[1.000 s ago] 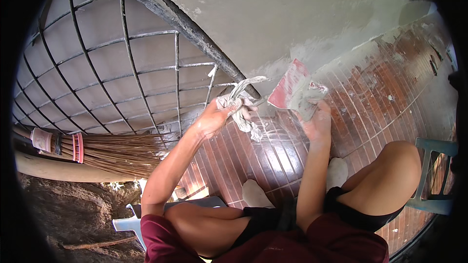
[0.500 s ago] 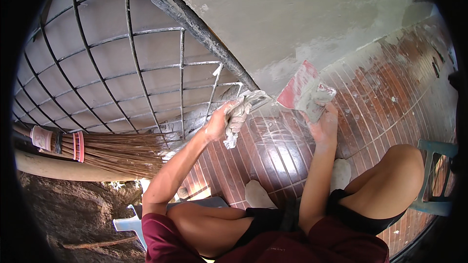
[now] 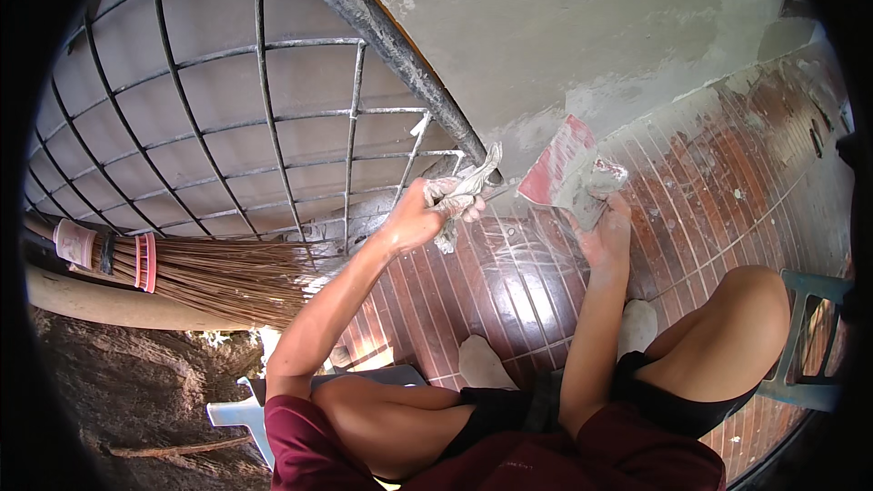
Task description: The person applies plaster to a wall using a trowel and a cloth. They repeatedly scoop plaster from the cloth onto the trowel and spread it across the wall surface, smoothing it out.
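Observation:
My left hand is closed round a crumpled cloth, pale and smeared with grey, beside the lower end of a dark metal bar. A thin flat edge shows past the cloth, too small to name. In my right hand is a flat red spreader coated with grey putty. Its bare red corner points up toward the wall, and a thicker lump lies near my fingers. My fingers are partly hidden behind the spreader. The two hands are a short way apart, above the tiled floor.
A metal grille with a thick frame bar fills the upper left. Behind stands a grey plastered wall. A stick broom lies at the left. Smeared brown tiles cover the floor. A blue-grey stool is at the right.
My left hand has turned and the cloth in it has shifted, its upper end now sticking up higher. The grille appears slightly further right. My right hand with the spreader has barely moved.

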Tool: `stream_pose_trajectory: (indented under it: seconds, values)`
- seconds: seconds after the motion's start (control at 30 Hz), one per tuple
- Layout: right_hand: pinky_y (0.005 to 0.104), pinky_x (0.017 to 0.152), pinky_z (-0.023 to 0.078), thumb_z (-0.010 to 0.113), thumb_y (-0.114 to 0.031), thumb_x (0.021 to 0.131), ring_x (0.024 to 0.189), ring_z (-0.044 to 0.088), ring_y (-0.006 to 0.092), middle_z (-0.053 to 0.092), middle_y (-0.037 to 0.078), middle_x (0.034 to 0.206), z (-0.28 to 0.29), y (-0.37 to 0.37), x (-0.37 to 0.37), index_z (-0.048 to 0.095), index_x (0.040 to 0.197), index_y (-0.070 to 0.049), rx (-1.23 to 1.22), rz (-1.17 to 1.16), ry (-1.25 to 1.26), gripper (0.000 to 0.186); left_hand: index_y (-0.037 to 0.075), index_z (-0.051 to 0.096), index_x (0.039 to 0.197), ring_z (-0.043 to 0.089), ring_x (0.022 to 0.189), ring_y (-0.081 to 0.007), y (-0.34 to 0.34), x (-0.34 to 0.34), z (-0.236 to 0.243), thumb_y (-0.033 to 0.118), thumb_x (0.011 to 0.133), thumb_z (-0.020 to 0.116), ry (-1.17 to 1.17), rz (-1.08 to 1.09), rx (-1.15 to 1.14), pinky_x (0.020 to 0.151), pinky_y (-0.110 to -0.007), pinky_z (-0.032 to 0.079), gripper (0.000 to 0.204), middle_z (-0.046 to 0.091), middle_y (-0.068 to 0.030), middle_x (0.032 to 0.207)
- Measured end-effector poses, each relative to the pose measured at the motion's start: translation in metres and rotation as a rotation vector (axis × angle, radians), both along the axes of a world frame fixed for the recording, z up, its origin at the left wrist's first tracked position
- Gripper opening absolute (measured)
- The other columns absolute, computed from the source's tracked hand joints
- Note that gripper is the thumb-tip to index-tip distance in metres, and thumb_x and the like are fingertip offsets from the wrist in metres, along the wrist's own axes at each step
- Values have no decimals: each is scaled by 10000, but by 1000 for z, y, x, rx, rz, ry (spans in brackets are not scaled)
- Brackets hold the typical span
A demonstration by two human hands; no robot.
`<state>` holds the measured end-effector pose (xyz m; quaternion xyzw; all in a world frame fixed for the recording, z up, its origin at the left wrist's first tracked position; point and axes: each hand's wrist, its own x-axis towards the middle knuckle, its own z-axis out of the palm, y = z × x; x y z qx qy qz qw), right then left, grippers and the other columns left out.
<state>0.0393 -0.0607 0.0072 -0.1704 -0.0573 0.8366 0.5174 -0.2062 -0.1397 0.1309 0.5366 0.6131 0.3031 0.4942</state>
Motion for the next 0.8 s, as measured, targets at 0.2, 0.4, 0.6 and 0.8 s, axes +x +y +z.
stream_pose_trajectory:
  seconds: [0.2, 0.4, 0.6, 0.8]
  values:
    - [439, 871, 536, 484, -133, 863, 1046, 624, 254, 626, 99, 1129, -4, 1, 2, 572, 1127, -40, 20, -12, -43, 293, -32, 605, 1103, 591, 808, -145, 10, -4, 8, 51, 947, 521, 3, -76, -46, 721, -288, 491, 196, 635, -45, 821]
    - [435, 846, 547, 495, -103, 856, 1026, 632, 249, 628, 99, 1112, -7, 5, 5, 571, 1115, -40, -13, -10, -16, 278, -19, 628, 1033, 613, 799, -127, 9, -2, 1, 30, 916, 499, 145, -156, 87, 733, -302, 493, 181, 678, -66, 820]
    - [428, 832, 555, 502, -79, 842, 1006, 639, 255, 629, 104, 1080, -2, 4, 2, 572, 1096, -34, -61, -13, -20, 267, -3, 675, 852, 621, 740, -138, 9, 3, -5, -69, 804, 432, 370, -57, 9, 729, -313, 500, 256, 699, -73, 775]
    - [423, 829, 565, 497, -56, 834, 1003, 640, 254, 628, 103, 1068, 1, 4, 2, 562, 1094, -25, -75, -37, -71, 270, 2, 637, 941, 579, 741, -153, 8, 2, -20, -63, 815, 422, 186, -93, 21, 711, -313, 483, 257, 655, -58, 822]
